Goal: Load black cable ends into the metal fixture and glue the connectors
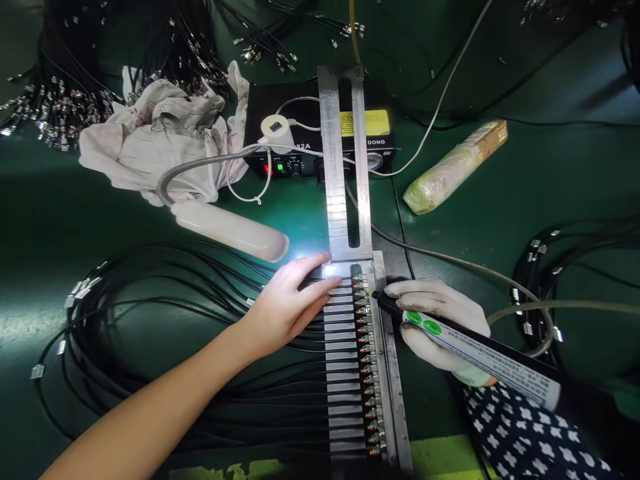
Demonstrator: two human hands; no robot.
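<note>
A long metal fixture (343, 385) runs down the middle, with several black cables (300, 373) lying in its slots. The cables' small metal connectors (367, 369) stand in a column along its right side. My bare left hand (293, 297) rests at the fixture's upper left, fingertips on the slots near the top cables; whether it pinches one is unclear. My gloved right hand (440, 320) grips a black dispensing pen (480, 350) with a white label. The pen's dark tip is beside the upper connectors.
A black controller box (305, 172) stands behind, under the slotted metal frame (361, 160). A white lamp (230, 230) hangs at left of the fixture. Crumpled cloth (165, 147) and cable bundles (65, 100) lie back left. A wrapped block (455, 167) lies right.
</note>
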